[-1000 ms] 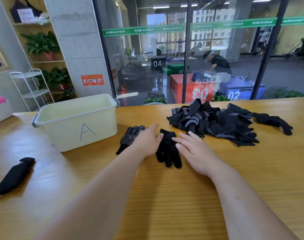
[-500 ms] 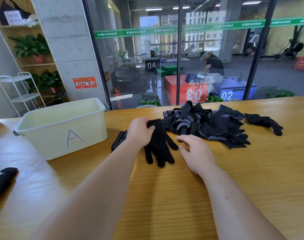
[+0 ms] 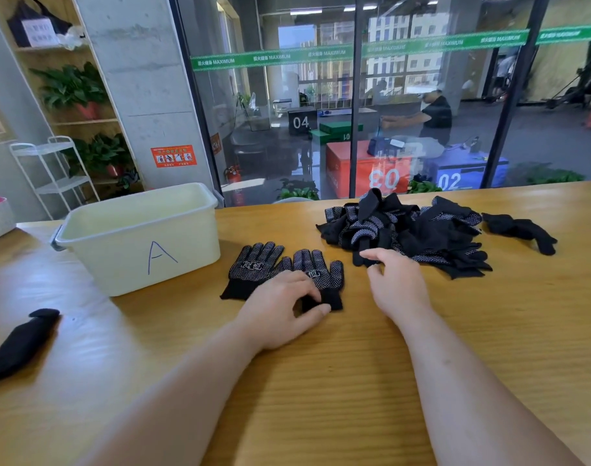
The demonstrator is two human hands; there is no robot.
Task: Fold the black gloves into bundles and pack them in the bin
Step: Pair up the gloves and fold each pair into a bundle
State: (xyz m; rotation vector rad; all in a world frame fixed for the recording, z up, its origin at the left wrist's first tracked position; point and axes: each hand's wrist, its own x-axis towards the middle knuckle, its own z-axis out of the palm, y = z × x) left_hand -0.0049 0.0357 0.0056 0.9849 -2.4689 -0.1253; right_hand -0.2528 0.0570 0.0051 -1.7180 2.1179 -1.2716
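The left hand (image 3: 280,309) flipped 1 glove (image 3: 321,267) dotted-side up; right hand (image 3: 398,287) reached the pile (image 3: 422,230).

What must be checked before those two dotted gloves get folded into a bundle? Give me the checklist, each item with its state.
1. Pair stacked: not ok. The left glove and right glove lie side by side.
2. Grip on a cuff: ok. The left hand pinches the right glove's cuff.
3. Right hand free: cannot tell. Its fingertips are at the pile.
4. Bin open: ok. No lid.
5. Bin contents: cannot tell. Its floor is hidden.
6. Bundle packed: not ok. It lies on the table.
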